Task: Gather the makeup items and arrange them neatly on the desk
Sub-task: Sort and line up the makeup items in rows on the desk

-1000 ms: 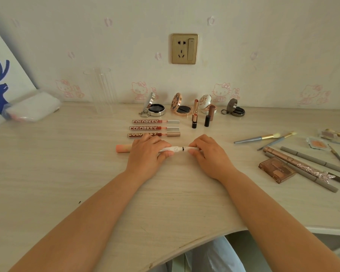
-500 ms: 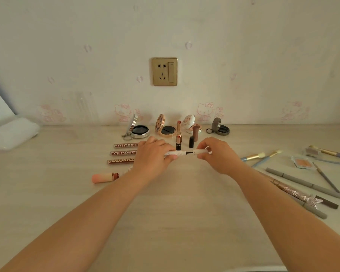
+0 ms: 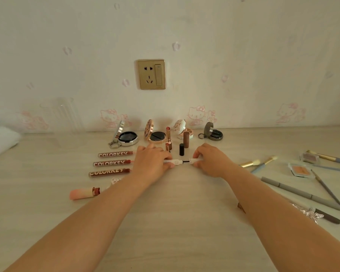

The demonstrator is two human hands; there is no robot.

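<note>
Centre of frame: both hands on a slim white pen-like tube (image 3: 182, 161), held level low over the surface (image 3: 175, 222). Left hand (image 3: 152, 163) grip pinches its left end; right hand (image 3: 210, 161) grip pinches the right end. Three COLORKEY tubes (image 3: 111, 163) lie stacked left of centre. Open compacts (image 3: 126, 137) line the wall behind. Brushes and pencils (image 3: 300, 193) scattered at right.

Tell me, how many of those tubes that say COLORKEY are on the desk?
3. They lie in a stack left of the left hand: top tube, middle tube, bottom tube. The hand covers their right ends.
</note>
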